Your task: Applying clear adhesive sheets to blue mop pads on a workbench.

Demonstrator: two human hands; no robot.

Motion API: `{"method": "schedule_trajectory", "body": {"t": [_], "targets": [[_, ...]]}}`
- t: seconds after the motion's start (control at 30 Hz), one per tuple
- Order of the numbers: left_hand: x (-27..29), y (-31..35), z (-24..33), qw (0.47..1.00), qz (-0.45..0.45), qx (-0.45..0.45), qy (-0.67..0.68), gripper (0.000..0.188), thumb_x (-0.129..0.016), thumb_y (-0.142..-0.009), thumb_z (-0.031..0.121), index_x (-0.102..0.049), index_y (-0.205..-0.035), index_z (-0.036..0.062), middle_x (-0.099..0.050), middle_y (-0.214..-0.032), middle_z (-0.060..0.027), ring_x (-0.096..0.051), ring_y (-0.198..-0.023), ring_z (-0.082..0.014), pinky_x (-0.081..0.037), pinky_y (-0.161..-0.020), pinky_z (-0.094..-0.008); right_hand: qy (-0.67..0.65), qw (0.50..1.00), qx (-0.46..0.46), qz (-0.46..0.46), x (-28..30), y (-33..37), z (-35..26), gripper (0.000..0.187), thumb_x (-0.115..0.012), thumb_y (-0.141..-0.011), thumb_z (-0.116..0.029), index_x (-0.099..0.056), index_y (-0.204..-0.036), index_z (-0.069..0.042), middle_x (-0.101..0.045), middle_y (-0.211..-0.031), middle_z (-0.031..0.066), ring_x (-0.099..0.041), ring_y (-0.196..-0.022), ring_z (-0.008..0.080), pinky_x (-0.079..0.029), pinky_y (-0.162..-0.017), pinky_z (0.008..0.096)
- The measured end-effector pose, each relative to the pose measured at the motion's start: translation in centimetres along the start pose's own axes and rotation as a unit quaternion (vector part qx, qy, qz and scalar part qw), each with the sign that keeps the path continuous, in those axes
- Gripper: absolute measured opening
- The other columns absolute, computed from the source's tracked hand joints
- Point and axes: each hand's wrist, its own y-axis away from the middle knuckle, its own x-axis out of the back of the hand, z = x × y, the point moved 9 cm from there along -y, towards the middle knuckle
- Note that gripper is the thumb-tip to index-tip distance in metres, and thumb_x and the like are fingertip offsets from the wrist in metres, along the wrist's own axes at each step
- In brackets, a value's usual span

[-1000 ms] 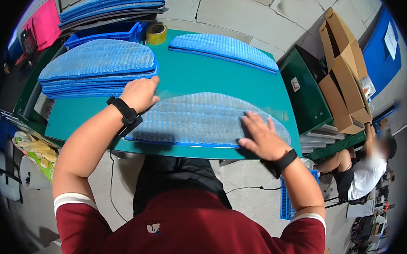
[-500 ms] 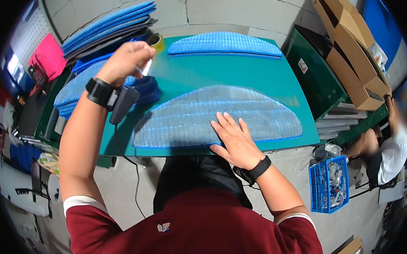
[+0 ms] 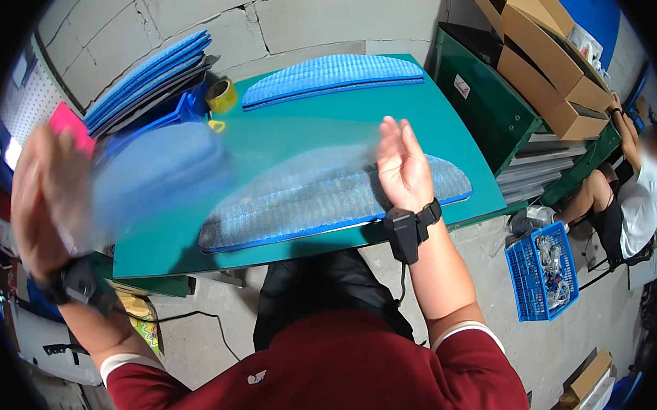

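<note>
My left hand [image 3: 50, 198], smeared by motion, is raised at the far left, closed on one end of a clear plastic sheet [image 3: 295, 140]. The see-through sheet stretches across to my right hand [image 3: 405, 168], which is held up with its fingers stretched out beside the sheet's edge. Whether the right fingers touch the sheet, I cannot tell. Beneath them a half-moon mop pad [image 3: 306, 207], grey with blue stripes and a blue border, lies on the green table [image 3: 162, 259]. Some blue pads [image 3: 167, 159] show blurred through the plastic on the left.
Another blue mop pad [image 3: 335, 75] lies at the table's back. Beside it are a tape roll [image 3: 221, 95] and stacked pads [image 3: 145, 84] over a blue bin. A green cabinet [image 3: 490, 102] with cardboard boxes [image 3: 551, 68] borders the right; a seated person [image 3: 633, 199] and blue basket [image 3: 540, 272] are beyond.
My left hand has swung left and nearer, drawing the clear sheet out across the table. My right hand has lifted off the mop pad and turned palm inward. The view has shifted slightly.
</note>
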Motion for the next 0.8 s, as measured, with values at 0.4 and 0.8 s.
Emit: {"method": "schedule_trajectory", "body": {"t": [0.4,0.8], "targets": [[16.4,12.3,-8.1,0.977,0.041,0.186,-0.099,0.025,-0.053,-0.085,0.029,-0.039,-0.077,0.0100,-0.033,-0.071,0.0048,-0.034,-0.065,-0.0054,-0.028,-0.059,-0.0195,0.099,0.991,0.068,0.062,4.3,1.2,-4.5,0.030,-0.049,-0.092,-0.028,-0.050,-0.113,-0.007,-0.056,-0.090,0.0053,-0.053,-0.072,0.0123,-0.043,-0.058,0.0228],[10.1,11.1,-20.5,0.936,-0.005,0.304,-0.177,0.019,-0.064,-0.079,0.009,-0.054,-0.094,0.0024,-0.049,-0.064,0.0044,-0.044,-0.052,-0.0030,-0.036,-0.045,-0.0182,0.468,0.842,0.261,0.063,5.6,5.6,-19.8,0.029,-0.058,-0.088,-0.018,-0.054,-0.108,0.002,-0.051,-0.077,-0.0026,-0.044,-0.066,0.0038,-0.034,-0.055,0.0176]]}}
